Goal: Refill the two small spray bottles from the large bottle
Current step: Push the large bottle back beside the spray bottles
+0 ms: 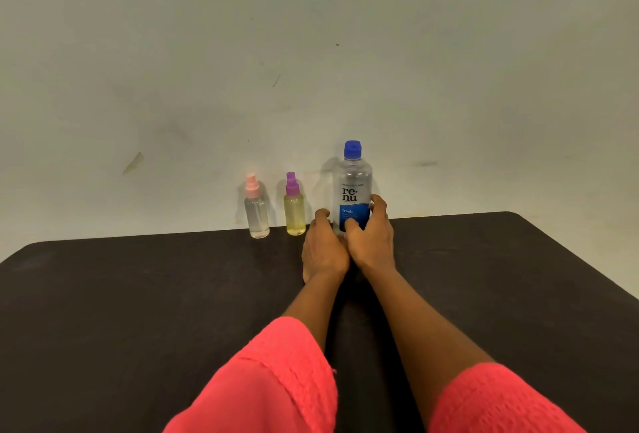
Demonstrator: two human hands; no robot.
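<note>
Nearest, your right hand (371, 240) curls round the base of the large clear blue-capped bottle (352, 187), your left hand (325, 251) against it, grip unclear. Leftward, at the black table's (138, 294) far edge, the yellowish purple-topped spray bottle (294, 213) and clear pink-topped spray bottle (256, 214) stand capped, so refilling looks unstarted.

Head view — forward, down over table (138, 294)

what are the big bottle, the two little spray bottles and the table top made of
The large bottle looks like clear glossy plastic: you can see through it above the label. Its blue cap is opaque, probably plastic. The pink-topped spray bottle and purple-topped spray bottle also seem clear plastic, as their contents show through. The table is dark and matte, material unclear.
</note>
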